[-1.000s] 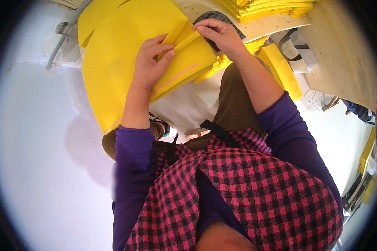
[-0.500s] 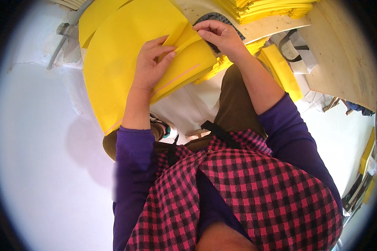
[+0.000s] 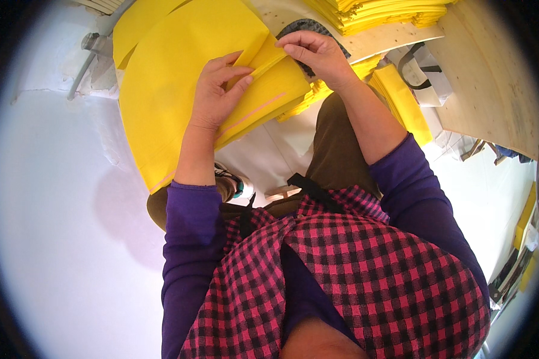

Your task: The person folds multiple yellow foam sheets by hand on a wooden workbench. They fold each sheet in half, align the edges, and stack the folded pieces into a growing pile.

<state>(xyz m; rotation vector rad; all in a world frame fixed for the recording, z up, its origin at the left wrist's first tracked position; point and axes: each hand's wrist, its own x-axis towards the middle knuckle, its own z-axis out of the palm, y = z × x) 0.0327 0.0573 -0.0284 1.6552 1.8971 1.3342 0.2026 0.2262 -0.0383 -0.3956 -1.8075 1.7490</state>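
Observation:
A large yellow sheet (image 3: 167, 90), which looks like non-woven fabric, lies spread over other yellow layers in front of me. Its right part is folded into a narrow strip (image 3: 267, 63). My left hand (image 3: 214, 99) pinches the near end of this strip between thumb and fingers. At the strip's far end, my right hand (image 3: 317, 55) has its thumb and fingertips closed on the corner. A thin pink line (image 3: 254, 112) runs along the layer below, near the edge closest to me. Part of a dark grey textured pad (image 3: 302, 26) shows behind my right hand.
Stacked yellow sheets (image 3: 377, 19) rest on a wooden board (image 3: 371, 45) at the far right. Below it are more folded yellow pieces (image 3: 401, 99) and a white bag with a black strap (image 3: 432, 84). A wooden panel (image 3: 491, 78) stands on the right. A grey metal pipe (image 3: 85, 72) is at the left.

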